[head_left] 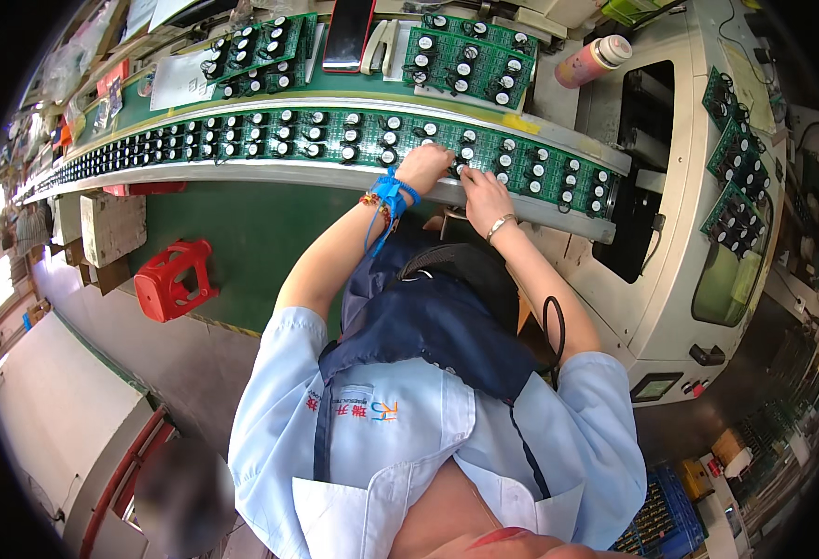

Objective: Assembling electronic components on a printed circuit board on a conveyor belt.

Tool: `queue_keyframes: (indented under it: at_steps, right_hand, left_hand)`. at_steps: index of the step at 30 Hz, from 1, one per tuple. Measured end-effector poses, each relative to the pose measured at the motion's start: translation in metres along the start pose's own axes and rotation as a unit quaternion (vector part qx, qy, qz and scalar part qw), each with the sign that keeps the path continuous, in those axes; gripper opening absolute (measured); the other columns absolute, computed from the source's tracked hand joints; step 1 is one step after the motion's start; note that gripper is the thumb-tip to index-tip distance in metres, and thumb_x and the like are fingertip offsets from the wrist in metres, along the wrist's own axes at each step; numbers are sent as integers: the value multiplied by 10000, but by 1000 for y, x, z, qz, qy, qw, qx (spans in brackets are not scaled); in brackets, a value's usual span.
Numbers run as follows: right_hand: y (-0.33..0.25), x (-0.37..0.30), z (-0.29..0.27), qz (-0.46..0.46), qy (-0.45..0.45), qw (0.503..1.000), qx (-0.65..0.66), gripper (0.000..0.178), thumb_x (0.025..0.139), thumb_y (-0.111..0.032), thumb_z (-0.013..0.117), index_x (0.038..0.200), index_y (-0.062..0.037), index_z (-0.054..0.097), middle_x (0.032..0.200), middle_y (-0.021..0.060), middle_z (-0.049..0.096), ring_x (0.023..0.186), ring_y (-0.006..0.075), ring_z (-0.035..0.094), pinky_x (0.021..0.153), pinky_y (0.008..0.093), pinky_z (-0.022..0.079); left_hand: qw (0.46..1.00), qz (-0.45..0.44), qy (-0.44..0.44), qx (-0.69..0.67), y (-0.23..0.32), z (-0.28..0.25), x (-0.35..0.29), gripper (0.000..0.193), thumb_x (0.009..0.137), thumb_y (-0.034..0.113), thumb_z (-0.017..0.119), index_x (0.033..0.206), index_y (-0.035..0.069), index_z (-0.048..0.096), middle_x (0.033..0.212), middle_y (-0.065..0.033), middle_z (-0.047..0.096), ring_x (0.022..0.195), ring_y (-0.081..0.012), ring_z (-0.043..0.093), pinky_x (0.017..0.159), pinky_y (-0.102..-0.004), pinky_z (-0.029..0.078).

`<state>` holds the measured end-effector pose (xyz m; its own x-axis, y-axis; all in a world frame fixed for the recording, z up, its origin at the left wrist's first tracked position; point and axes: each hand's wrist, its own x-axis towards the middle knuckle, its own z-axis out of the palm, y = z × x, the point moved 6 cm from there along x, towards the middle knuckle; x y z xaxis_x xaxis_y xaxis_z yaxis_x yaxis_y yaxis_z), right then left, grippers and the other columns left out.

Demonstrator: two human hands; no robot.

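Observation:
A long row of green circuit boards [342,124] lies along a metal conveyor rail [326,170] in front of me. Each board carries white-topped round components and black parts with leads. My left hand [424,169], with a blue strap at the wrist, bends over the row right of its middle, fingers drawn together at a board. Close beside it, my right hand [488,199] reaches in from the near edge, its thumb and fingers pinched at the same place. Whatever lies between the fingertips of either hand is too small or hidden to make out.
Beyond the rail lie stacked boards [470,63], another pile of boards [262,48], a phone [348,35] and a pink bottle [593,61]. A pale machine [656,321] stands at the right end, with more boards [737,154] on top. A red stool [176,281] is at the left.

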<state>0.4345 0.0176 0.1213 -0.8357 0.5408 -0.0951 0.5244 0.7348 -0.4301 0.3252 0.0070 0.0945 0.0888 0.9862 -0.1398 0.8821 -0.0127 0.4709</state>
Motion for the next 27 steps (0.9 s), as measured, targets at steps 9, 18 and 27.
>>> queue_keyframes:
  at_steps: [9, 18, 27]
  right_hand:
    - [29, -60, -43, 52, 105, 987, 109, 315, 662, 14, 477, 965, -43, 542, 982, 88, 529, 889, 270, 505, 762, 351, 433]
    - [73, -85, -47, 238, 149, 957, 78, 184, 748, -47, 485, 924, -57, 540, 914, 103, 538, 773, 302, 546, 648, 385, 455]
    - [103, -69, -66, 256, 181, 949, 24, 97, 759, -133, 535, 813, -61, 573, 796, 106, 558, 708, 302, 557, 602, 389, 463]
  left_hand:
    - [981, 9, 183, -67, 30, -49, -52, 153, 704, 72, 568, 843, 37, 516, 733, -102, 514, 731, -283, 511, 622, -366, 433]
    - [973, 90, 160, -143, 80, -15, -66, 112, 701, 28, 569, 808, 24, 536, 697, -91, 515, 665, -262, 510, 611, -353, 441]
    - [974, 58, 158, -149, 71, -21, -72, 111, 717, 32, 545, 827, 16, 534, 714, -97, 515, 678, -272, 508, 615, -350, 433]
